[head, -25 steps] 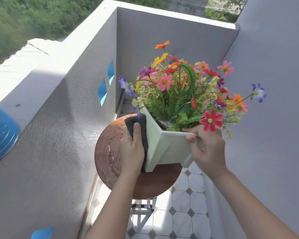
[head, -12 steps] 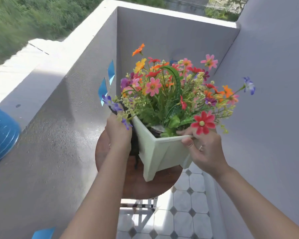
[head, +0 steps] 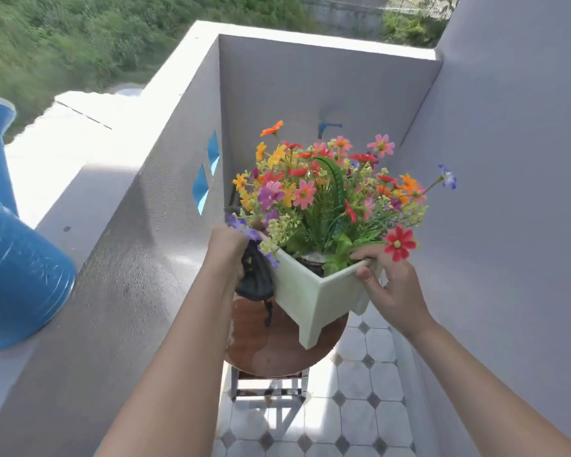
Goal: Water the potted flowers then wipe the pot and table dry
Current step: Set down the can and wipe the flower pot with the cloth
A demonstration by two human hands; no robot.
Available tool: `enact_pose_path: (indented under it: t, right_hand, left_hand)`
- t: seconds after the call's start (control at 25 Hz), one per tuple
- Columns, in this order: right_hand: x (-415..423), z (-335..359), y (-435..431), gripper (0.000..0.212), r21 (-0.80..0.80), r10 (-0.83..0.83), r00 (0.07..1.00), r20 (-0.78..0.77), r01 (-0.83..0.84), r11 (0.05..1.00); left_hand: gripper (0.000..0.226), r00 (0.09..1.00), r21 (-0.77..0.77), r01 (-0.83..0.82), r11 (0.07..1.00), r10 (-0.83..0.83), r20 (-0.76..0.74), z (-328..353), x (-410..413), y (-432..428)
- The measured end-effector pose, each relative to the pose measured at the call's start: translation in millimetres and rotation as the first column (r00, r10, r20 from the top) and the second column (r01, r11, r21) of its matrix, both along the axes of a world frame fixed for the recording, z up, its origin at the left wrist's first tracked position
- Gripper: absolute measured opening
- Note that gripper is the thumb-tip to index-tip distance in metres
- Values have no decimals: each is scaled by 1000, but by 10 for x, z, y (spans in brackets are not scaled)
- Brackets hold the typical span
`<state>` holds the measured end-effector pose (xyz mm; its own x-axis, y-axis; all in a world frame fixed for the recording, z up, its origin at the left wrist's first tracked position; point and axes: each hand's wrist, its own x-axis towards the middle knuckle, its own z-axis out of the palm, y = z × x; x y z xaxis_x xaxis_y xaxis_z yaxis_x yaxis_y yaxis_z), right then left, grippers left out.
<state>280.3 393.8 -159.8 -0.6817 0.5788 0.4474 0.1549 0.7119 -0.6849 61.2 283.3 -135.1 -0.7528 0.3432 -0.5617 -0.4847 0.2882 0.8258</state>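
A pale green square pot (head: 317,298) full of colourful flowers (head: 323,192) stands tilted on the round brown table (head: 271,347). My right hand (head: 389,288) grips the pot's right rim, thumb on the outer wall. My left hand (head: 226,252) holds a dark grey cloth (head: 256,278) against the pot's far left side; part of the cloth hangs down over the table. The fingers of my left hand are hidden behind flowers and cloth.
A blue watering can (head: 10,252) sits on the grey parapet wall (head: 119,258) at the left. A grey wall (head: 508,225) closes the right side. A blue tap (head: 327,127) sticks out of the back wall. White tiled floor (head: 353,407) lies below the table.
My left hand with the cloth slid from the pot's near left face up and back to its far left side. The pot shifted slightly; the view tilted down and left.
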Motion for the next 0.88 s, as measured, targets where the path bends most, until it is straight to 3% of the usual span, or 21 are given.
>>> enact_pose_path:
  t: [0.12, 0.24, 0.28, 0.36, 0.4, 0.48, 0.52, 0.6, 0.68, 0.8, 0.88]
  right_hand:
    - [-34, -128, -186, 34, -212, -207, 978, -22, 198, 957]
    - [-133, -220, -431, 53, -512, -325, 945, 40, 299, 805]
    - [-173, -180, -497, 54, -637, -342, 938, 57, 298, 711]
    - [-267, -117, -525, 48, -874, -410, 911, 47, 237, 425]
    - [-326, -95, -491, 52, -935, -432, 900, 52, 196, 295]
    - [-379, -41, -403, 75, -968, -422, 897, 129, 206, 143]
    - [-391, -7, -366, 70, -968, -393, 904, 167, 227, 109]
    - [-341, 92, -363, 13, -954, -366, 897, 247, 291, 69]
    - [-238, 131, -387, 23, -922, -289, 886, 363, 386, 27]
    - [-109, 279, -520, 13, -934, -250, 912, 324, 351, 69]
    - [-89, 357, -524, 12, -924, -307, 893, 328, 372, 94]
  left_hand:
    - [20, 995, -36, -35, 999, 31, -92, -158, -2, 58]
    - [10, 975, -59, -61, 996, 47, -217, -164, 79, 120]
    - [9, 972, -77, -41, 996, 22, -232, -118, 123, 121]
    - [19, 973, -66, -38, 997, 22, -231, -36, 178, 154]
    - [23, 971, -64, -38, 997, 22, -237, -33, 195, 180]
    - [26, 956, -118, -9, 993, -26, -293, -16, 271, 205]
    - [27, 947, -139, -9, 990, -37, -319, -28, 304, 211]
    - [29, 938, -146, 3, 989, -54, -343, -18, 362, 195]
    - [27, 920, -155, 33, 987, -91, -382, 38, 415, 160]
    - [26, 880, -159, 79, 984, -144, -453, 189, 468, 54]
    - [27, 858, -120, 95, 988, -143, -493, 322, 509, 33]
